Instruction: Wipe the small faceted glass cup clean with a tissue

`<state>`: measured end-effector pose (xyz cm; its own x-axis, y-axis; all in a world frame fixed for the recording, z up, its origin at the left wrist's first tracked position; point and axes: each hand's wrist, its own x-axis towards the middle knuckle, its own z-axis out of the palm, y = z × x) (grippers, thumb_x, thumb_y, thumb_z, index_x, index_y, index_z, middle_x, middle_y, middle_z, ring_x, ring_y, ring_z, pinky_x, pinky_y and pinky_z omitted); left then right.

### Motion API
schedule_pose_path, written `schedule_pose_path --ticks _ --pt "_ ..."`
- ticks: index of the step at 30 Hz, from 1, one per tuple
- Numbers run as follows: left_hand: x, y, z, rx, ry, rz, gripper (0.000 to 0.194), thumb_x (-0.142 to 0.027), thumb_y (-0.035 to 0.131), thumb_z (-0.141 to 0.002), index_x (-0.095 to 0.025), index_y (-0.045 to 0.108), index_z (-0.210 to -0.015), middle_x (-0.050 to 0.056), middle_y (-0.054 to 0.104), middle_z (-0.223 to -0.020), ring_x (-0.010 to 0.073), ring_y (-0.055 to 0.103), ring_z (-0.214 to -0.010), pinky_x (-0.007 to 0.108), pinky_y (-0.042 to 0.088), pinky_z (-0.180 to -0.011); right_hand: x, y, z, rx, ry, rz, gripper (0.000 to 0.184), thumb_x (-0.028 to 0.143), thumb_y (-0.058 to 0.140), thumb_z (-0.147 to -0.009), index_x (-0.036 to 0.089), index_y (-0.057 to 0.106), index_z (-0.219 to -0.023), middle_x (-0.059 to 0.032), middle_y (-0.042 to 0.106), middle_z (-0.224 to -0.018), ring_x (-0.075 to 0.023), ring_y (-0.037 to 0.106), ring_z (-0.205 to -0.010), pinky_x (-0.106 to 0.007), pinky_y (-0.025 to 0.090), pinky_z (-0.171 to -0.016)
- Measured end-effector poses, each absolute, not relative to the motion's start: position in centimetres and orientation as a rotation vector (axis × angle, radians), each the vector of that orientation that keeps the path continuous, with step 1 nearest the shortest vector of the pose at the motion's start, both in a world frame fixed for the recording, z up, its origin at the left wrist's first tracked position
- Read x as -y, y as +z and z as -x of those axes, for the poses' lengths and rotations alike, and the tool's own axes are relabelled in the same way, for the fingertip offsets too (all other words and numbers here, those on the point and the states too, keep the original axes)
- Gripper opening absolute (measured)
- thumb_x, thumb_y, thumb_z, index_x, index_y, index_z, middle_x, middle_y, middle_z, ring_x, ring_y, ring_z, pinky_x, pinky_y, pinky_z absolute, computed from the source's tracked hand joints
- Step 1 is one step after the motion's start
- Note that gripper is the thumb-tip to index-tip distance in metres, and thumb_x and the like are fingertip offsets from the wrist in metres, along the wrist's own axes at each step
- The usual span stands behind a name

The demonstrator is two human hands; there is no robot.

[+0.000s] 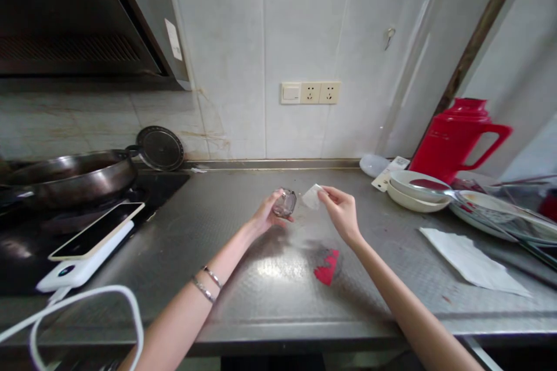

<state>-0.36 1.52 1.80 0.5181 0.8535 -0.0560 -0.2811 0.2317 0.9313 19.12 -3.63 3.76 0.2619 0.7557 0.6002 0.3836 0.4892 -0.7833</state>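
Observation:
My left hand [266,213] is closed around a small, clear, facetted glass container [285,203], held just above the steel counter [270,307]. To its right, a thin white piece of tissue or paper [312,197] is pinched between the thumb and fingers of my right hand [340,208]. The white piece hangs close to the glass, with a narrow gap between them. Below my hands, a small red, jagged-edged piece [326,268] lies on the counter; what it is I cannot make out. Two bracelets [208,284] circle my left forearm.
At left, a phone [98,232] and a white power bank [87,261] with a looped cable lie by the stove, near a wide pan [78,177]. On the right are a red thermos [455,142], stacked bowls [413,197], dishes and a white napkin [474,261].

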Motion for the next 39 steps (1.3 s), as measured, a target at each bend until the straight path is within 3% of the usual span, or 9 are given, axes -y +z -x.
schedule_pose_path --ticks 5,9,13,16,18,24,29,34,39 --pt "-1.5 1.7 -0.1 -0.817 1.077 -1.306 0.075 -0.042 0.078 -0.062 -0.022 0.049 -0.129 0.006 0.06 -0.095 0.0112 0.059 -0.056 0.018 0.042 -0.035 0.6 4.6 -19.6 1.287 0.397 1.183 0.027 0.034 0.061 -0.073 0.015 0.077 -0.085 -0.0081 0.076 -0.088 -0.0264 0.068 -0.087 -0.034 0.051 -0.079" --pt "-1.6 1.4 -0.5 -0.896 1.225 -1.4 0.093 -0.032 0.085 -0.052 -0.018 0.042 -0.133 0.011 0.055 -0.113 0.0122 0.057 -0.071 0.018 0.045 -0.043 -2.0 3.6 -18.9 1.221 0.598 1.153 0.025 0.036 0.064 -0.069 0.017 0.078 -0.078 -0.0064 0.076 -0.089 -0.0283 0.066 -0.093 -0.035 0.046 -0.084" --pt "-1.9 0.8 -0.7 -0.888 1.316 -1.463 0.098 -0.025 0.087 -0.049 -0.018 0.038 -0.134 0.012 0.053 -0.122 0.0183 0.061 -0.091 0.028 0.054 -0.072 -4.0 2.0 -17.6 1.07 0.84 1.034 0.026 0.038 0.069 -0.063 0.016 0.077 -0.075 -0.0054 0.076 -0.085 -0.0277 0.064 -0.093 -0.034 0.045 -0.083" --pt "-2.2 0.1 -0.9 -0.902 1.355 -1.502 0.097 -0.022 0.086 -0.049 -0.016 0.037 -0.133 0.013 0.051 -0.124 0.0227 0.059 -0.105 0.037 0.046 -0.096 -4.8 0.9 -16.6 1.024 0.958 0.977 0.029 0.042 0.066 -0.064 0.017 0.075 -0.077 -0.0046 0.075 -0.079 -0.0244 0.065 -0.083 -0.032 0.047 -0.074" --pt "-2.3 -0.2 -0.9 -0.891 1.345 -1.55 0.099 -0.021 0.086 -0.049 -0.016 0.036 -0.134 0.014 0.051 -0.125 0.0251 0.057 -0.111 0.04 0.041 -0.102 -4.9 0.2 -16.0 0.999 1.052 0.933 0.028 0.041 0.066 -0.063 0.017 0.074 -0.075 -0.0049 0.074 -0.075 -0.023 0.065 -0.076 -0.031 0.048 -0.068" --pt "-2.2 -0.5 -1.2 -0.877 1.277 -1.576 0.099 -0.02 0.085 -0.048 -0.017 0.034 -0.132 0.015 0.049 -0.131 0.029 0.053 -0.118 0.046 0.037 -0.106 -4.2 -0.5 -14.5 0.911 1.279 0.753 0.026 0.037 0.064 -0.069 0.018 0.073 -0.084 -0.0068 0.074 -0.09 -0.0223 0.067 -0.081 -0.032 0.052 -0.071" --pt "-2.0 -0.7 -1.5 -0.929 1.264 -1.552 0.094 -0.02 0.084 -0.051 -0.015 0.033 -0.131 0.017 0.053 -0.127 0.029 0.053 -0.119 0.048 0.036 -0.107 -3.6 -0.6 -14.1 0.838 1.363 0.659 0.02 0.033 0.064 -0.071 0.017 0.074 -0.079 -0.0066 0.075 -0.086 -0.0217 0.067 -0.08 -0.032 0.052 -0.072" --pt "-2.0 -1.3 -2.0 -0.992 1.315 -1.531 0.088 -0.023 0.085 -0.052 -0.016 0.037 -0.126 0.014 0.058 -0.116 0.0274 0.057 -0.111 0.046 0.043 -0.1 -3.3 -0.8 -14.2 0.805 1.344 0.633 0.023 0.035 0.066 -0.071 0.017 0.074 -0.082 -0.0052 0.074 -0.085 -0.0213 0.066 -0.08 -0.032 0.051 -0.075" --pt "-2.4 -1.3 -2.0 -1.056 1.427 -1.549 0.077 -0.026 0.087 -0.05 -0.017 0.044 -0.114 0.009 0.062 -0.105 0.0236 0.061 -0.099 0.042 0.046 -0.094 -2.6 -0.9 -13.7 0.733 1.304 0.615 0.025 0.037 0.066 -0.07 0.018 0.074 -0.084 -0.0046 0.074 -0.091 -0.0229 0.064 -0.092 -0.033 0.049 -0.083"
